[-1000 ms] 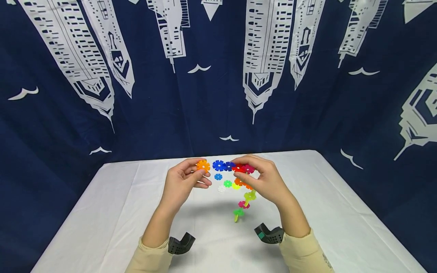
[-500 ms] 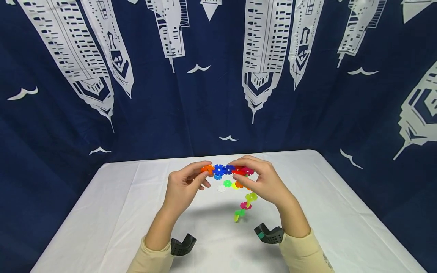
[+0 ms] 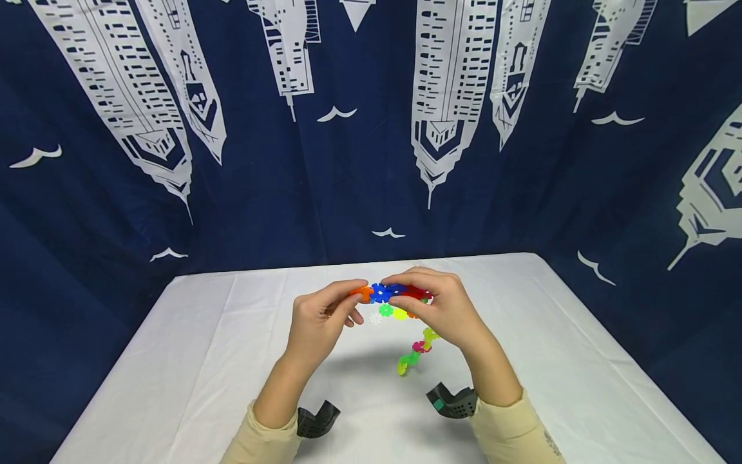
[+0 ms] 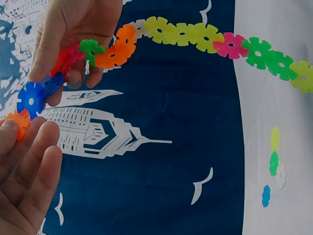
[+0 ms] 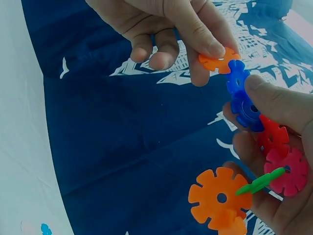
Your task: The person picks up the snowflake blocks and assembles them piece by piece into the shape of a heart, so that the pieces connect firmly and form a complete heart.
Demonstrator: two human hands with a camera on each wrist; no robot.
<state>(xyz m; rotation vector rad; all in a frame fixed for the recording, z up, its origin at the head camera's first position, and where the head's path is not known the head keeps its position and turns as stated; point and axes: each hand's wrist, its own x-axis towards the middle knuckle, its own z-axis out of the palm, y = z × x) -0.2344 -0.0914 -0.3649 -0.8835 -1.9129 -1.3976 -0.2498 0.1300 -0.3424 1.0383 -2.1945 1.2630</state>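
Observation:
My left hand (image 3: 315, 322) pinches an orange notched plastic disc (image 5: 210, 61) between thumb and index finger, other fingers loosely bent. Its edge meets a blue disc (image 5: 237, 81) at the end of a chain of interlocking discs. With thumb and fingers, my right hand (image 3: 446, 306) grips that chain at the dark blue disc (image 5: 247, 110). Red, pink, green and orange discs follow across the right palm. From there the chain hangs toward me through yellow discs (image 4: 182, 34), a pink disc (image 4: 231, 45) and green discs (image 4: 258, 53).
On the white-covered table (image 3: 232, 361) lie loose discs behind the chain: green (image 3: 385, 310), yellow (image 3: 400, 314), white (image 3: 375, 319) and blue (image 4: 266, 196). A navy curtain (image 3: 324, 193) with white building prints hangs behind the table.
My left hand has moved right, bringing the orange disc from apart to the blue disc at the chain's end. The right hand's fingertips now sit closer to that blue end.

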